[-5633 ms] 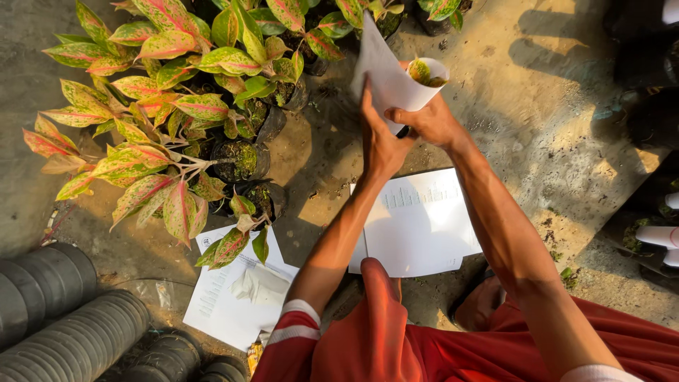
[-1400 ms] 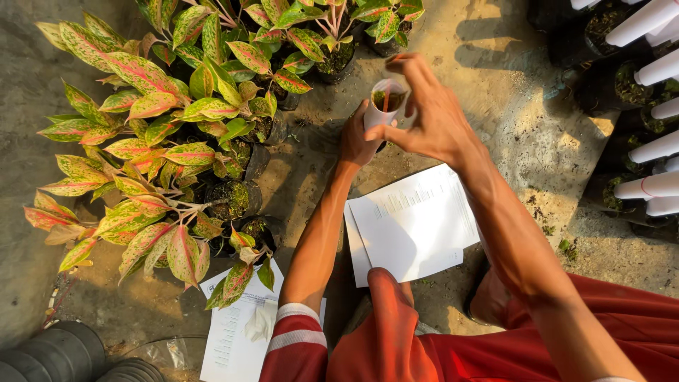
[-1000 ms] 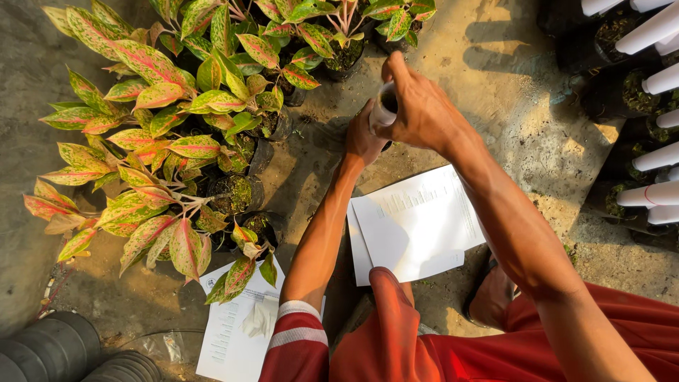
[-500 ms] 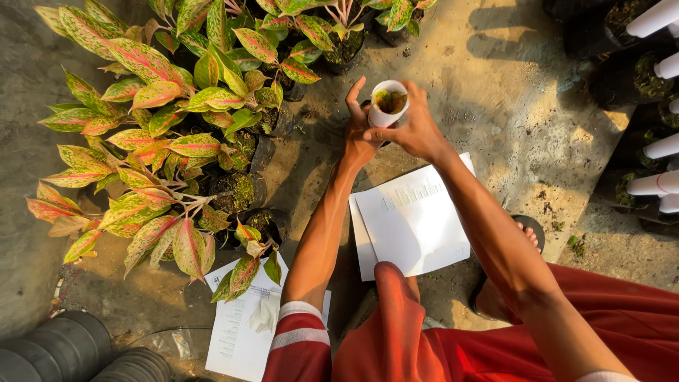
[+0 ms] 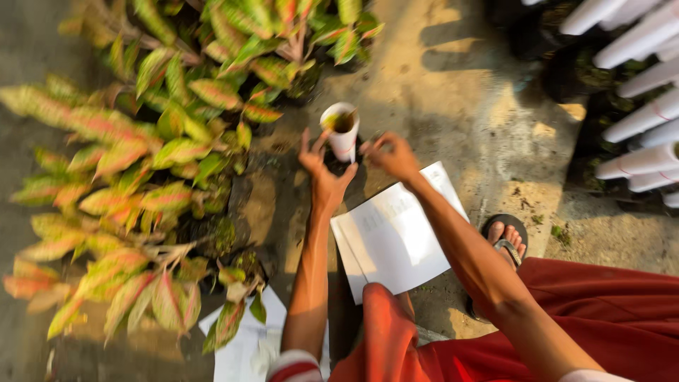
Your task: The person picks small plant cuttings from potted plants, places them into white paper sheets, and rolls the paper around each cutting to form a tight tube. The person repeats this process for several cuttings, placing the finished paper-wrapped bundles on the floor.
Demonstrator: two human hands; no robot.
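A small potted plant wrapped in a white paper tube (image 5: 342,131) stands upright on the concrete beside the leafy plants. My left hand (image 5: 322,173) is just below and left of it, fingers spread, thumb close to the tube's lower part. My right hand (image 5: 393,155) sits to the tube's right with fingers loosely bent near its dark base; motion blur hides whether they touch it. A stack of white paper sheets (image 5: 396,237) lies on the ground under my right forearm.
Potted plants with pink and green leaves (image 5: 163,177) fill the left side. More white paper sheets (image 5: 237,350) lie at the bottom left. Several paper-wrapped pots (image 5: 636,78) lie at the upper right. My sandalled foot (image 5: 506,237) rests right of the papers.
Both hands held the wrapped plant up half a second ago; now it stands lower by the plants, and my hands have come away from its top, the left one opening wide.
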